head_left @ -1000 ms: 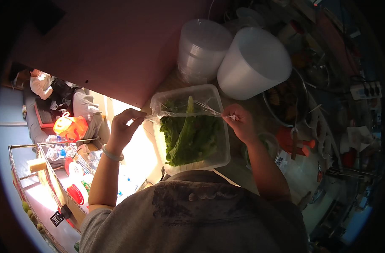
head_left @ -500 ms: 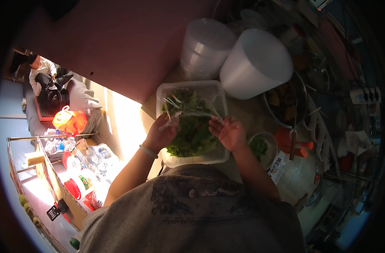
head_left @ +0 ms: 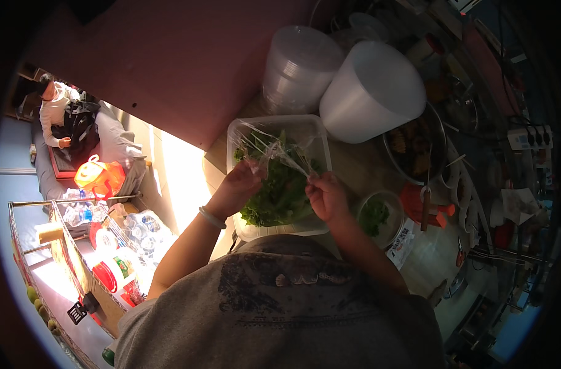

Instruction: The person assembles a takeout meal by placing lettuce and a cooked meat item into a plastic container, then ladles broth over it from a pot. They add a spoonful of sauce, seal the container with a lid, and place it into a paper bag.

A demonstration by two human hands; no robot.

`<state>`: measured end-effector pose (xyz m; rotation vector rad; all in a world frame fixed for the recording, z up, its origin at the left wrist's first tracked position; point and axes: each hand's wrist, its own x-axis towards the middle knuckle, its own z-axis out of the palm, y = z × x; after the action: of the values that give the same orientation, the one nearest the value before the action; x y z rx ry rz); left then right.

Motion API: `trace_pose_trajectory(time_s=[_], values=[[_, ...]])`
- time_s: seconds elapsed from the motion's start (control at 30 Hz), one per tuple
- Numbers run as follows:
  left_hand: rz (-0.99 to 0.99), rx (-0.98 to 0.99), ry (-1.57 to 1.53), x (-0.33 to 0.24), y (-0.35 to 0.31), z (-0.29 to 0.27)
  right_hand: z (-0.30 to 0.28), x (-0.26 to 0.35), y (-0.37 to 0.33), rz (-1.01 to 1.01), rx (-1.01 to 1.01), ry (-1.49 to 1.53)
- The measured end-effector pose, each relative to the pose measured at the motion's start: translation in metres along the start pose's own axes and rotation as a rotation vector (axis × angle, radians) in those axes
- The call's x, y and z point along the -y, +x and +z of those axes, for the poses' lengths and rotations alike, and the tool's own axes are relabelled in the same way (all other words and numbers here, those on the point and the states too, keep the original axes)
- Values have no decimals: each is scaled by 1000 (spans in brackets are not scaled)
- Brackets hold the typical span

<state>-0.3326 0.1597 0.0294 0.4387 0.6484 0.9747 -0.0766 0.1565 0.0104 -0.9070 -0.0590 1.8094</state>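
The left hand point(head_left: 242, 183) is closed, its fingers pinched on a sheet of clear plastic film point(head_left: 279, 154) above a clear rectangular container point(head_left: 243, 132) filled with leafy greens point(head_left: 280, 190). The right hand point(head_left: 325, 195) is curled too, gripping the same film at its nearer right side, so the sheet is stretched between both hands and rises crinkled over the leaves. A pale bangle point(head_left: 210, 218) sits on the left wrist.

The container lies on a surface point(head_left: 366, 166) just in front of the person, whose grey patterned shirt point(head_left: 280, 307) fills the lower middle of the view. The left hand is over the container's left rim and the right hand over its near right part, both touching the film; whether they touch the greens themselves cannot be told.

Beyond the container stand two stacks of white plastic tubs, a shorter translucent stack point(head_left: 296, 67) on the left and a larger white upturned stack point(head_left: 373, 92) on the right, the latter just beside the container's far right corner. To the right of the right hand is a small round bowl of chopped herbs point(head_left: 376, 215), and near it an orange tool point(head_left: 425, 206). Farther right a round metal pan point(head_left: 416, 144) holds dark food.

Far down on the left, well apart from the surface, a cart with bottles point(head_left: 108, 240) stands in sunlight, and another person in a white top point(head_left: 54, 111) sits by an orange bag point(head_left: 99, 175).
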Motion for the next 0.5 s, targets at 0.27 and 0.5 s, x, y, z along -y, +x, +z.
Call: trace_pose_trajectory(time_s=[0.27,0.5], values=[[-33,-221,65,-8,22,11,12,-3,-3,84,88,-95],[8,-463,372,-34,-40,3,-5,10,-18,-22,-21,-167]])
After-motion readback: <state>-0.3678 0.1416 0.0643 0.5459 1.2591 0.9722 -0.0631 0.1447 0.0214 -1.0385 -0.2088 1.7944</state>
